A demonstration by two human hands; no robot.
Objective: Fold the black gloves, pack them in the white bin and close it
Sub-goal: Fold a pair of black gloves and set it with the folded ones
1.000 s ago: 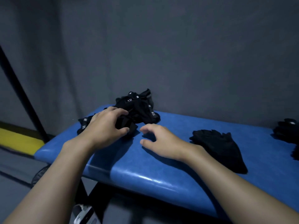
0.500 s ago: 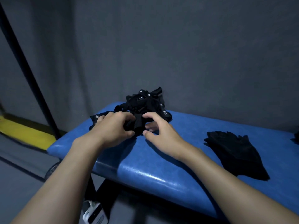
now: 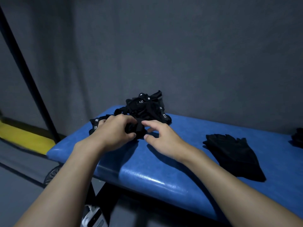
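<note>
Blue padded vinyl table (image 3: 164, 174), grey wall behind. A loose heap of black fabric gloves with small white tags (image 3: 146, 107) sits at the far left end.

One black glove from the heap's near edge (image 3: 136, 128) is in work. My left hand (image 3: 114, 131) is curled over it, fingers wrapped into the cloth, holding it down on the table. My right hand (image 3: 161, 139) comes in from the side, half-curled. Its index tip touches the glove and the thumb is just beside the near edge. Cannot tell whether that pinch has closed.

A flat black glove (image 3: 234, 156) lies well apart to the right, and another dark heap (image 3: 297, 139) sits at the right edge. The white bin is not in view.

Handling judgement: the gloves are soft, light and limp, and won't hold a crease unless pressed. The straps and fingers probably tangle with their neighbours. Best to take the glove at the cuff and draw it free before folding.
</note>
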